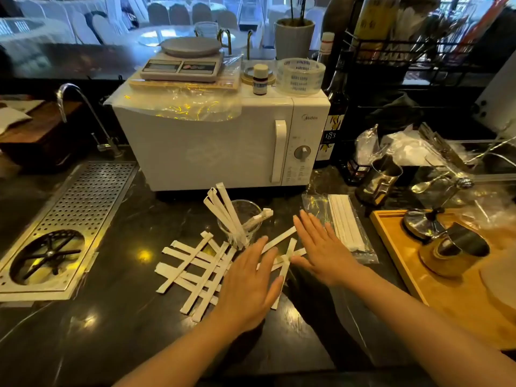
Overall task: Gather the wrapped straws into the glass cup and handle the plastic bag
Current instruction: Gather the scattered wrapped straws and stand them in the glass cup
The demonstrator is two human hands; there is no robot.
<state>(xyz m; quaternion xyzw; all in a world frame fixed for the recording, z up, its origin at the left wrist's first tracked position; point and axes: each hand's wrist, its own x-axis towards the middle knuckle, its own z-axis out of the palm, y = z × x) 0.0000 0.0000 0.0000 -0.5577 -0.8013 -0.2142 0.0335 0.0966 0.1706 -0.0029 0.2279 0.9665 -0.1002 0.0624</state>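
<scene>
A clear glass cup [252,212] stands on the dark counter in front of the microwave, with several white wrapped straws [223,209] leaning out of it to the left. Many more wrapped straws [192,263] lie crisscrossed on the counter left of and below the cup. A clear plastic bag [339,223] holding further straws lies flat to the right of the cup. My left hand [248,280] rests flat, fingers spread, over the loose straws. My right hand [321,247] hovers flat beside the bag, over a few crossed straws [287,256]. Neither hand grips anything.
A white microwave [217,141] stands right behind the cup, carrying a scale, tape rolls and a small bottle. A perforated metal drain tray [75,216] and a tap lie to the left. A wooden tray [396,247] with metal jugs sits to the right, dark bottles behind it.
</scene>
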